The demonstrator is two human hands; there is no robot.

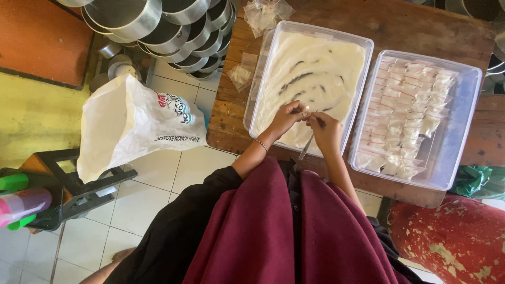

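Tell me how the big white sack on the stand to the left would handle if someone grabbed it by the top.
The white sack is creased and slumped, so it would probably sag rather than hold its shape. It bulges, so it likely carries some weight. It overhangs the dark stand, so a push might well slide it off.

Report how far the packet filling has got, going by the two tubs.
Done: the right tub holds rows of filled small packets, covering about its left two thirds. In hand: the left hand and right hand pinch one small packet over the powder tub, a spoon under the right hand. Left: plenty of white powder, and empty bags on the wooden table.
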